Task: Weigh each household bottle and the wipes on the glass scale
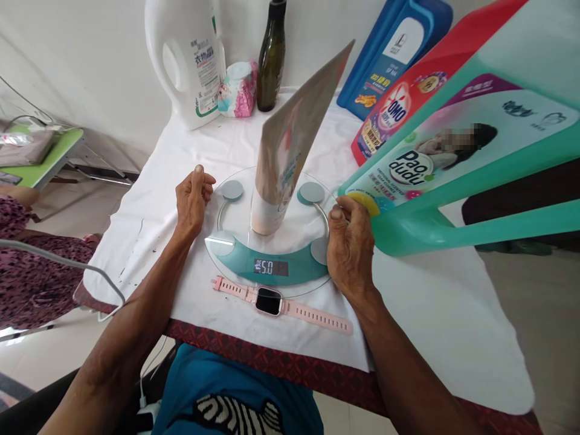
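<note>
A tube (281, 157) with a white cap stands cap-down, upright, on a round glass scale (290, 257). Digits are lit on the scale's display (270, 267). My left hand (194, 198) rests on the cloth at the scale's left edge, its fingers curled in and thumb on top. At the right edge lies my right hand (352, 241), also curled, close beside the base of a big green bottle (408, 169); its inner fingers are partly hidden. I see nothing held in either hand. A pink-strapped smartwatch (268, 301) lies flat just in front of the scale.
Along the back stand a white detergent jug (185, 66), a pink packet (238, 90), a dark glass bottle (270, 60) and a blue bottle (389, 54). A red bottle (389, 115) is behind the green one. A white cloth (430, 320) covers the table. Another person's patterned clothing (40, 284) shows at left.
</note>
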`<move>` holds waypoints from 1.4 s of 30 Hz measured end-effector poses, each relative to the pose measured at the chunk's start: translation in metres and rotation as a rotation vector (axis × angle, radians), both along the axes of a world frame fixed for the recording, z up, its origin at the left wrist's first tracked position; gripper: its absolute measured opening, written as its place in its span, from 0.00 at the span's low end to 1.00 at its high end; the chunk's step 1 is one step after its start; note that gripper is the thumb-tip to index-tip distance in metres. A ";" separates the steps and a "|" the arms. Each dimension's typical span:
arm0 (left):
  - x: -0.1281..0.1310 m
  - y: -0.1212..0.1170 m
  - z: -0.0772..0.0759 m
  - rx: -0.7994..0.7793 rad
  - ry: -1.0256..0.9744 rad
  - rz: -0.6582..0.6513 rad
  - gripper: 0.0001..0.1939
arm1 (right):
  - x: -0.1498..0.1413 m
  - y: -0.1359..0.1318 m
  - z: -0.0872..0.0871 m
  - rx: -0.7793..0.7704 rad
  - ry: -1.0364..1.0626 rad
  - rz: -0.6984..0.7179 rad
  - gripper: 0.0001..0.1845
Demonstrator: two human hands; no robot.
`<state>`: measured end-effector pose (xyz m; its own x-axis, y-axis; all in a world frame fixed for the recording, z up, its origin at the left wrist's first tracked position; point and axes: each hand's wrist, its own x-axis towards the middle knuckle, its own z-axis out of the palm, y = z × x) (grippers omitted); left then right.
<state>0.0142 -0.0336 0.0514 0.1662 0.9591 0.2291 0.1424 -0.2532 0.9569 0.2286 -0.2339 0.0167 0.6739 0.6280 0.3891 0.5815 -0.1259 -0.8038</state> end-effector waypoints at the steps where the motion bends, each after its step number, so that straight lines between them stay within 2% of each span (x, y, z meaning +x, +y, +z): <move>1: -0.002 -0.004 0.007 0.058 0.004 -0.012 0.33 | 0.000 0.000 0.000 0.007 0.004 -0.004 0.38; 3: -0.008 -0.015 0.024 0.206 0.007 -0.081 0.33 | 0.000 0.001 0.000 0.023 0.023 -0.007 0.39; 5: -0.012 -0.031 0.041 0.346 0.044 -0.240 0.35 | -0.001 0.001 0.001 0.030 0.057 0.001 0.41; 7: -0.012 -0.049 0.054 0.457 0.222 -0.414 0.33 | -0.001 0.001 0.002 0.028 0.094 0.010 0.44; 8: -0.010 -0.058 0.057 0.486 0.334 -0.443 0.30 | -0.001 0.001 0.002 0.025 0.111 0.013 0.44; 11: 0.005 -0.075 0.058 0.465 0.530 -0.421 0.18 | 0.000 0.000 0.002 0.011 0.154 0.030 0.44; 13: 0.016 -0.078 0.055 0.399 0.516 -0.390 0.12 | 0.000 -0.001 0.002 0.004 0.174 0.047 0.44; 16: 0.028 -0.074 0.056 0.227 0.373 -0.291 0.12 | 0.000 -0.001 0.003 0.005 0.202 0.060 0.41; 18: 0.034 -0.063 0.061 0.072 0.257 -0.223 0.14 | -0.001 -0.001 0.004 0.009 0.224 0.068 0.39; 20: 0.043 -0.045 0.070 -0.018 0.151 -0.141 0.16 | -0.001 -0.001 0.003 0.013 0.245 0.082 0.38; 23: 0.068 -0.002 0.083 0.046 0.042 -0.002 0.18 | 0.000 -0.001 0.000 0.025 0.253 0.088 0.35; 25: 0.090 0.033 0.085 0.100 0.026 0.048 0.19 | 0.000 -0.001 -0.003 0.036 0.252 0.083 0.33; 28: 0.124 0.084 0.074 0.118 0.253 0.127 0.16 | -0.001 -0.002 -0.006 0.040 0.268 0.072 0.32; 29: 0.134 0.098 0.069 0.144 0.366 0.155 0.15 | -0.001 -0.002 -0.007 0.040 0.272 0.068 0.32; 31: 0.150 0.121 0.057 0.180 0.472 0.194 0.11 | -0.001 -0.003 -0.008 0.036 0.276 0.061 0.33; 34: 0.168 0.144 0.044 0.225 0.551 0.227 0.08 | -0.001 -0.004 -0.008 0.018 0.282 0.057 0.32; 37: 0.180 0.158 0.040 0.252 0.620 0.234 0.08 | 0.000 -0.004 -0.006 0.002 0.280 0.056 0.32; 42: 0.189 0.164 0.038 0.275 0.677 0.224 0.09 | -0.001 -0.003 -0.004 0.004 0.264 0.062 0.32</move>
